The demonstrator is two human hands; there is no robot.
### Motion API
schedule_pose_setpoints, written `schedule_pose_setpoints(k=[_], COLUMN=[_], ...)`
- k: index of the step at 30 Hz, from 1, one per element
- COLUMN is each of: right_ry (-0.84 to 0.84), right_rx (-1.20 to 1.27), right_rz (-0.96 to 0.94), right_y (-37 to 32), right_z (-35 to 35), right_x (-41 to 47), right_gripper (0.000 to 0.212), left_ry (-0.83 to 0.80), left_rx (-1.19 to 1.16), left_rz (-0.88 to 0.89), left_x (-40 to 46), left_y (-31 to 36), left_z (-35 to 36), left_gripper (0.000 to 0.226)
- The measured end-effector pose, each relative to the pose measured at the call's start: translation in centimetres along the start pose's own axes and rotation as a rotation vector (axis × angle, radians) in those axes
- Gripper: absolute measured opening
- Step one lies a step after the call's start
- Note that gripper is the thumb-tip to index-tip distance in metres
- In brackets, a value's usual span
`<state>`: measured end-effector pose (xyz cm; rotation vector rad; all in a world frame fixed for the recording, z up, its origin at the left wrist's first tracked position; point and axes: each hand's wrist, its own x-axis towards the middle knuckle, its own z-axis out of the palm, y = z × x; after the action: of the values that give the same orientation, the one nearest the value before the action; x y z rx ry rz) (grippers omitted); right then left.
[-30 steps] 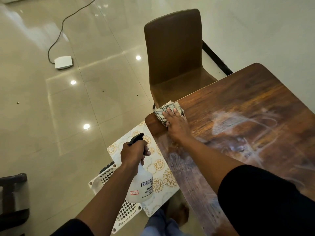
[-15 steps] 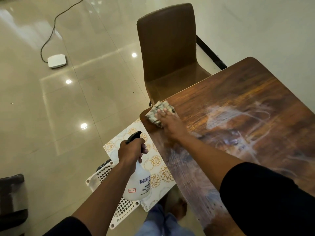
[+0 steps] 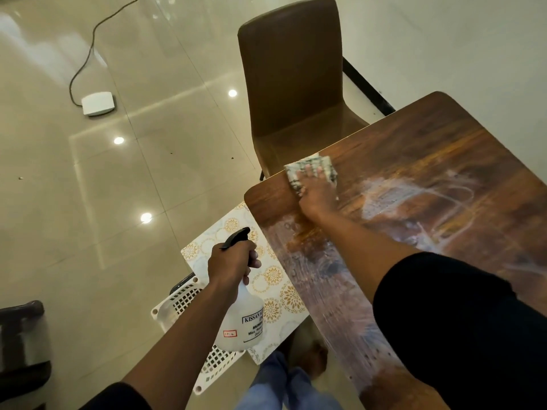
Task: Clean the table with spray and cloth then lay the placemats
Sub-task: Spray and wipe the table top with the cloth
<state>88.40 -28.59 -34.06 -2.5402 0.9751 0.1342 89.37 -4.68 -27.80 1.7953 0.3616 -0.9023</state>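
- Right hand [image 3: 318,193] is lying flat, fingers spread, pressing down on the patterned cloth [image 3: 310,170]; grip is not curled round it, palm is just bearing on top.
- Cloth is sitting near the far-left corner of the wooden counter [image 3: 444,149], close to the edge by the brown chair [image 3: 291,72].
- Counter surface is showing wet streaks & whitish smears to the right of the hand and along the near-left edge.
- Left hand [image 3: 232,263] is gripping the neck of the white spray bottle [image 3: 241,318], fingers wrapped tight under the black trigger head; bottle is hanging upright off the counter's left side, over the floor.
- Placemats [image 3: 273,279], white w/ gold floral medallions, are lying below the counter edge, resting on a white lattice basket [image 3: 180,303] on the floor, partly behind the bottle.
- White box w/ cable [image 3: 97,103] is sitting on the glossy tiled floor, well apart at far left.
- Both sleeves are black; jeans-clad legs are showing at bottom centre.
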Motion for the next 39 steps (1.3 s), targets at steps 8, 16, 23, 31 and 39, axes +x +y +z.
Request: schedule_pose_setpoints(k=[8,16,23,31,39], right_ry=[-0.194,0.020,0.123,0.008,-0.052], right_rx=[-0.054,0.011,0.200,0.105,-0.034], right_rz=[-0.456,-0.064,0.109,-0.102,-0.288], right_y=[-1.0,8.6,7.2,-0.2,-3.2], right_z=[3.9,1.7,2.5,5.8,7.2], right_x=[-6.2,-9.9,-10.8,-11.7,-11.2], right_gripper=[0.064,0.067,0.057,0.063,0.059], left_ry=[-0.053,-0.153,-0.132,-0.065,-0.055], left_rx=[0.022,0.069,0.059,0.020,-0.003], left_rz=[0.005,-0.039,0.010,0.088,0.091], left_x=[-0.4,-0.6,-0.4,0.0,-1.3], left_y=[-0.9,-4.3,-4.9,-5.4,-7.4], left_z=[0.4,0.5,0.8,0.7,-0.8], left_gripper=[0.018,0.023,0.018,0.026,0.026])
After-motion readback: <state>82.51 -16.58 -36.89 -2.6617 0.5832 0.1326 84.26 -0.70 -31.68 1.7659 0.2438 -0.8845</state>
